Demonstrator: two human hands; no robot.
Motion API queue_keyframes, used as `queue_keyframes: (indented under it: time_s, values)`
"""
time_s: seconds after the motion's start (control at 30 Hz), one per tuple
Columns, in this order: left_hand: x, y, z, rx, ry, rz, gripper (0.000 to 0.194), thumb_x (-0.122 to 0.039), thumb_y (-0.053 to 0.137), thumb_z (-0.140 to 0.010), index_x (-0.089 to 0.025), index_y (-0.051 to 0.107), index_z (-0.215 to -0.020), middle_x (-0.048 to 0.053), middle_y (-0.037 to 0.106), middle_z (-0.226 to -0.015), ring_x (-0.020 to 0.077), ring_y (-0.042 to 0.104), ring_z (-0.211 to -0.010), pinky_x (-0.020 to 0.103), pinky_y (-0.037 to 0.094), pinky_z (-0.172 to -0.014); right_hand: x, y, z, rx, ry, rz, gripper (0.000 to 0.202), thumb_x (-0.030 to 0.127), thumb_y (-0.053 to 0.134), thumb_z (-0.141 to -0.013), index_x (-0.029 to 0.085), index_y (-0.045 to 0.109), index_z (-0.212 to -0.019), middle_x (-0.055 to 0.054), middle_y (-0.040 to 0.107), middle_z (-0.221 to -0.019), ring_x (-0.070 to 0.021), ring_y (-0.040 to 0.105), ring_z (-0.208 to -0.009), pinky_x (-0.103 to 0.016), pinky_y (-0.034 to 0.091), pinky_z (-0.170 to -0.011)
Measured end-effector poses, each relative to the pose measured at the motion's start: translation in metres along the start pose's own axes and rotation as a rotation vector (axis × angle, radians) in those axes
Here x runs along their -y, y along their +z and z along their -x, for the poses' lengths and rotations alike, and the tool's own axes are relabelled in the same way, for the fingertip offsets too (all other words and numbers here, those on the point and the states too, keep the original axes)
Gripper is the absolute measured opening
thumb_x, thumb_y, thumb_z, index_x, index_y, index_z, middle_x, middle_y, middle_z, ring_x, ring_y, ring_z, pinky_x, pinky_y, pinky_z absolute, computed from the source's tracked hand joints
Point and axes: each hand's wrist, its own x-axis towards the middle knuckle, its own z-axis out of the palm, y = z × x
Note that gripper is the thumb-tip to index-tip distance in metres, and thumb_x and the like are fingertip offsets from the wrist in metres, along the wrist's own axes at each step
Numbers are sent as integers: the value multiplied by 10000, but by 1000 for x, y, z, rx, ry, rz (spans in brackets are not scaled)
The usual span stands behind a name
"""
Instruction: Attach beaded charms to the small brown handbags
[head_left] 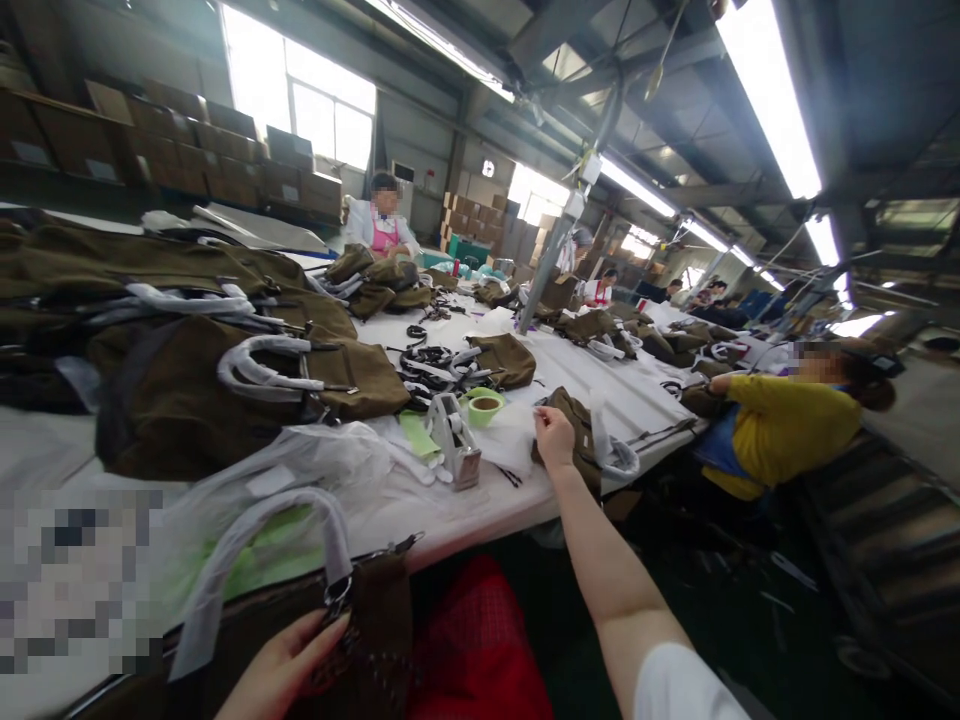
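A brown handbag (375, 610) with a plastic-wrapped handle (247, 520) leans at the table's near edge, before my lap. My left hand (289, 665) is closed on a dark patterned piece just below the handle's metal ring; its exact kind is unclear. Over the table, my right hand (555, 440) pinches what looks like a thin translucent sheet (517, 425). Just left of it stand a grey tape dispenser (454, 445) and a light green tape roll (484, 408). A small brown bag (574, 415) with a wrapped handle lies behind my right hand.
Large brown bags (165, 400) are heaped on the left of the white table (585, 365). Dark straps (431, 370) lie mid-table. A metal post (544, 270) rises from the table. A person in yellow (787, 420) bends at the right edge; another person (382, 225) sits across.
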Motion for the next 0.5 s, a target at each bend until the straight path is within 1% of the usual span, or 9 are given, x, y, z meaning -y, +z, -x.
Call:
queue_keyframes:
  time_s: [0.1,0.17,0.2,0.23,0.27,0.3,0.4,0.47,0.5]
  values:
    - [-8,0,6,24,-33,-28,583,-589,860,-505,-196,728,-915,44,753,-863,210,697,-784,228,544,-626,26,-30,13,-177,-85,-38,264,300,505,-913,122,688,-979,-117,690,-896,-193,600,-746,-322,472,-797]
    - [-14,-1,11,37,-72,-8,581,-567,858,-526,-189,711,-942,46,745,-866,195,685,-778,219,523,-606,51,-48,40,-291,-214,-134,221,309,547,-905,142,690,-928,-86,671,-829,-167,565,-669,-293,472,-721]
    - [-17,-2,13,34,-88,7,587,-565,860,-520,-188,703,-941,44,741,-868,187,676,-769,215,512,-592,64,-55,60,-292,-268,-197,193,298,564,-900,156,691,-923,-76,668,-833,-158,561,-659,-278,470,-690]
    - [-19,-3,14,11,-82,21,584,-565,861,-513,-185,696,-924,39,734,-855,178,665,-755,210,501,-579,78,-59,82,-249,-310,-256,161,276,578,-892,170,694,-927,-72,670,-858,-151,565,-662,-269,467,-675]
    - [-20,-4,15,19,-73,16,578,-567,852,-528,-181,692,-927,37,727,-853,171,656,-754,210,496,-586,92,-61,106,-137,-353,-307,140,244,582,-886,185,698,-939,-65,677,-879,-145,572,-664,-260,464,-663]
    - [-21,-6,15,20,-55,-8,570,-573,840,-542,-172,689,-918,35,718,-831,166,646,-743,211,490,-586,104,-61,130,19,-407,-351,139,214,584,-877,202,705,-944,-54,684,-879,-139,578,-659,-253,461,-655]
    - [-20,-10,15,9,4,-120,545,-583,802,-585,-153,684,-898,38,704,-794,168,627,-721,222,476,-580,130,-48,198,546,-546,-373,178,165,595,-841,251,735,-909,-19,697,-799,-141,615,-693,-243,451,-677]
    - [-18,-12,15,4,24,-164,532,-584,774,-612,-150,682,-904,46,708,-798,174,626,-714,234,470,-581,136,-31,227,809,-608,-377,140,193,638,-816,261,747,-870,-9,708,-767,-147,626,-702,-244,447,-690]
    - [-17,-13,15,3,30,-173,525,-583,764,-622,-151,681,-909,49,711,-799,177,628,-712,239,468,-581,136,-22,237,905,-627,-409,105,233,674,-802,260,750,-869,-9,719,-781,-155,633,-720,-250,451,-709]
